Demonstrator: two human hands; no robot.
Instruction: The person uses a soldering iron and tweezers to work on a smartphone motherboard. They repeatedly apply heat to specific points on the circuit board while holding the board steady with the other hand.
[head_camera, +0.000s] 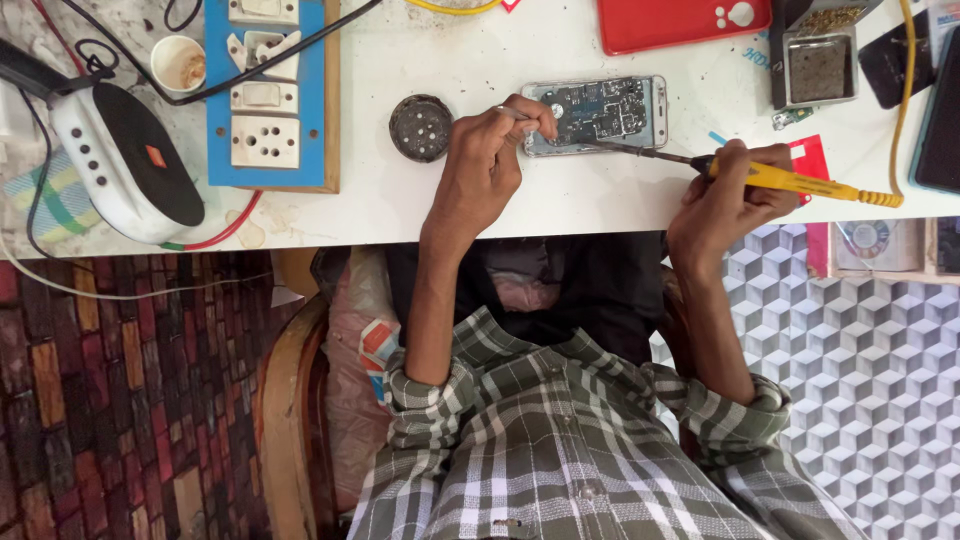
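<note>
An opened phone (605, 110) with its circuit board bare lies on the white table (400, 200). My left hand (480, 170) rests on the phone's left end and pinches a thin metal piece (512, 113) against it. My right hand (725, 195) grips a yellow-handled soldering iron (800, 183). The iron's dark tip reaches left to the phone's lower edge. Both forearms come up from my checked shirt below the table edge.
A round black perforated disc (420, 127) sits left of the phone. A blue switchboard (265, 95), a small cup (180, 63) and a white-and-black speaker (125, 165) stand further left. A red phone cover (680, 22) and a metal tray (818, 60) are behind.
</note>
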